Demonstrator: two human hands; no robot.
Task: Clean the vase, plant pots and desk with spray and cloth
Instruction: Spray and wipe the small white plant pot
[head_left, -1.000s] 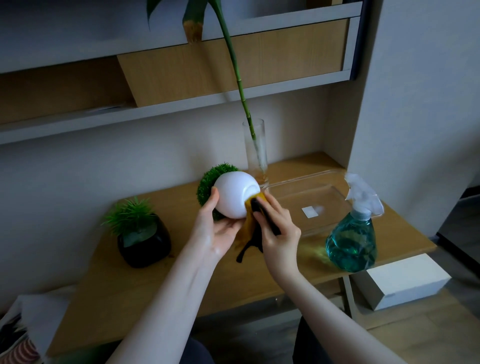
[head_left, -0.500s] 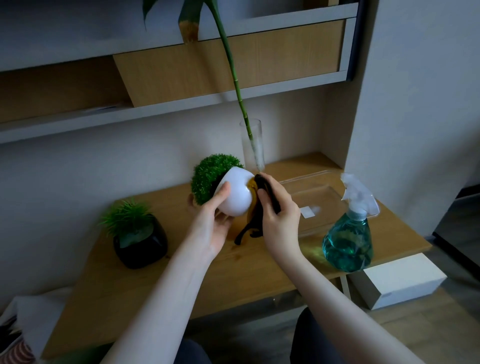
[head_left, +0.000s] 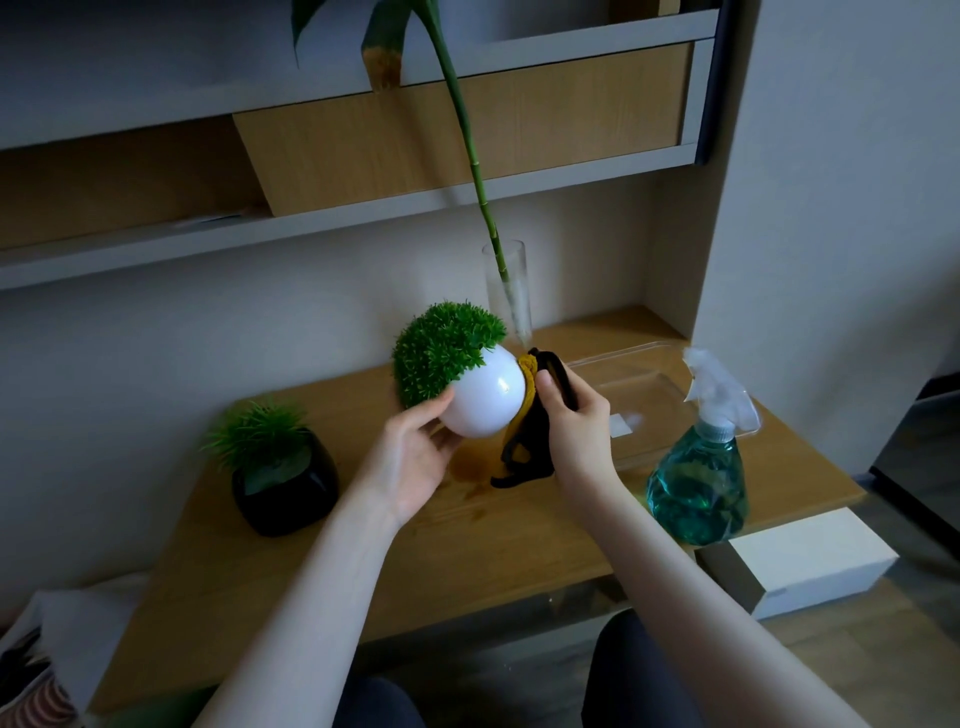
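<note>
My left hand (head_left: 410, 457) grips a round white plant pot (head_left: 483, 400) with a green mossy top, lifted above the wooden desk (head_left: 467, 545) and tilted to the left. My right hand (head_left: 574, 431) holds a yellow and black cloth (head_left: 524, 421) and presses it against the pot's right side. A black pot (head_left: 285, 483) with a spiky green plant stands on the desk at the left. A tall glass vase (head_left: 509, 291) with a bamboo stem stands at the back. A teal spray bottle (head_left: 698, 483) stands at the right.
A clear plastic tray (head_left: 644, 395) lies on the desk behind the spray bottle. Shelves (head_left: 363, 213) hang above the desk. A white box (head_left: 810, 566) sits on the floor at the right. A wall (head_left: 831, 208) closes the right side.
The white pot has turned from bottom-toward-me to a more upright tilt, showing its green top. My right hand with the cloth has slid up along the pot's right side.
</note>
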